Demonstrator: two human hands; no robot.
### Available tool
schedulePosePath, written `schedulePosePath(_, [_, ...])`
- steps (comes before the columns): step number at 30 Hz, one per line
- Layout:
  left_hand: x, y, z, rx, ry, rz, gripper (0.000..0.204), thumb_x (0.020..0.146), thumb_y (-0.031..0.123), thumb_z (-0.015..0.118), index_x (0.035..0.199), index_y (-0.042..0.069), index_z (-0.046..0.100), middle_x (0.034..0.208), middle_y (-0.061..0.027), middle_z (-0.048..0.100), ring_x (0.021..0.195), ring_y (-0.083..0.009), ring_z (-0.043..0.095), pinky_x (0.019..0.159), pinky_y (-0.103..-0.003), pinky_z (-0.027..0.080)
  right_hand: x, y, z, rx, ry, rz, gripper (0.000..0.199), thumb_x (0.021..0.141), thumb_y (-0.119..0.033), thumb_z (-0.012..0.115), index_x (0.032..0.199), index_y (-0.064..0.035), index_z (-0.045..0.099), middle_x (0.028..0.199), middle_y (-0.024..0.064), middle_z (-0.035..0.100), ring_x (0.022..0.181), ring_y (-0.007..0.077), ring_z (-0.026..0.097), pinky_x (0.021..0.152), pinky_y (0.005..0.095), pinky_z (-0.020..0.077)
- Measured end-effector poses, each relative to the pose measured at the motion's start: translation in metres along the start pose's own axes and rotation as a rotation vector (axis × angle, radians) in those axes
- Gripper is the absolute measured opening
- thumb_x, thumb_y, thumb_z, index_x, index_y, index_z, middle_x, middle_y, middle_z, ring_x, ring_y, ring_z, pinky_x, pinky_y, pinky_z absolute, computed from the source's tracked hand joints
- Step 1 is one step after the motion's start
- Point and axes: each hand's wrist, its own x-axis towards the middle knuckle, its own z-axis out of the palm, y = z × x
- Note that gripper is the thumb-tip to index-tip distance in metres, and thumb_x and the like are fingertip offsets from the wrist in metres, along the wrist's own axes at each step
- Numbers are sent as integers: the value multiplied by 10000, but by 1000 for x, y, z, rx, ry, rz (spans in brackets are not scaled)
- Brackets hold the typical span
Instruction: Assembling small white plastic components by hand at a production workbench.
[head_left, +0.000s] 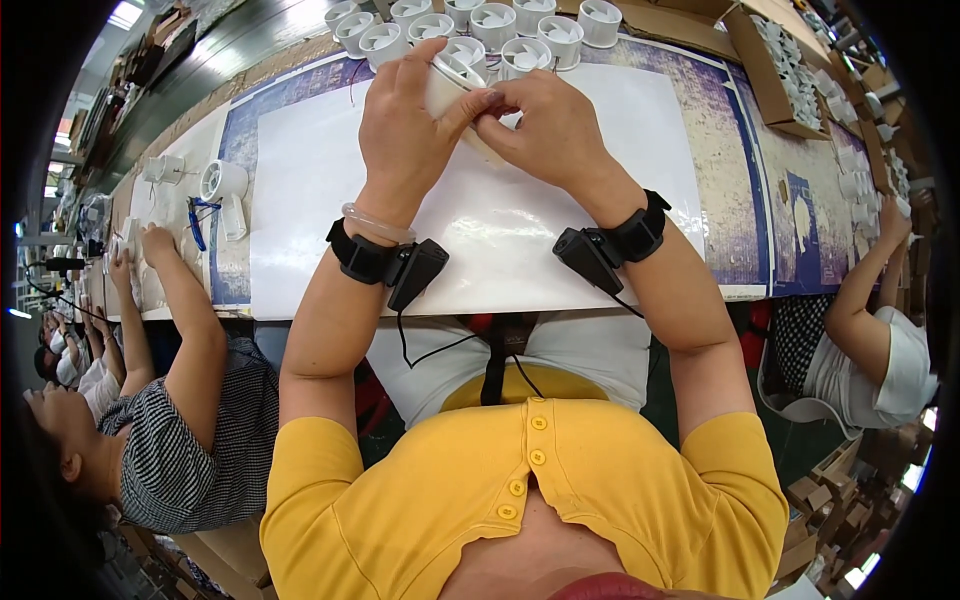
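The left hand (405,130) wraps the small white fan (452,82) while the right hand (545,130) pinches its rim with fingertips; it looks light, hard and smooth.

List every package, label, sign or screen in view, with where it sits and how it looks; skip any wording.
Open cardboard box: upper right on the bench, brown, rectangular, filled with small white parts.
Flat cardboard sheet: top edge, behind the row of white fan housings, brown.
Cardboard boxes: lower right on the floor, brown.
No labels, signs or screens can be made out.
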Motion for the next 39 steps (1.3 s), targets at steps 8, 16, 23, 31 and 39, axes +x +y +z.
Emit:
schedulePosePath(8, [1,-2,2,96,93,131,612,677,461,763,1156,130,572,955,-94,590,851,-265,584,692,-356,504,0,1,8,161,23,110,198,736,-262,659,835,-95,702,691,48,657,663,225,626,621,338,497])
schedulePosePath(16, [2,1,-1,228,58,180,626,652,479,765,1145,140,579,946,-82,588,849,-271,584,697,-352,503,1,3,3,-64,-83,58,176,752,-237,640,862,-109,691,680,64,654,589,212,633,553,306,489])
schedulePosePath(23, [4,-1,-11,-428,-326,-399,519,813,468,666,1171,108,556,938,-65,613,828,-159,586,695,-267,476,0,11,-5,372,-142,135,117,788,-110,603,872,-51,659,711,31,653,634,105,607,599,249,476])
schedulePosePath(31, [0,-17,4,-884,-390,-542,490,910,492,533,1191,90,538,934,-11,587,857,-81,527,724,-213,430,3,11,-19,539,-246,122,126,799,-64,558,900,-11,612,738,-8,617,670,49,553,629,198,447])
schedulePosePath(39, [1,-4,0,-1073,-441,-691,563,919,540,469,1191,49,516,952,-43,598,844,-92,589,700,-233,501,5,8,-23,892,-384,395,149,791,-43,542,917,-18,618,742,-20,607,625,30,517,586,186,440])
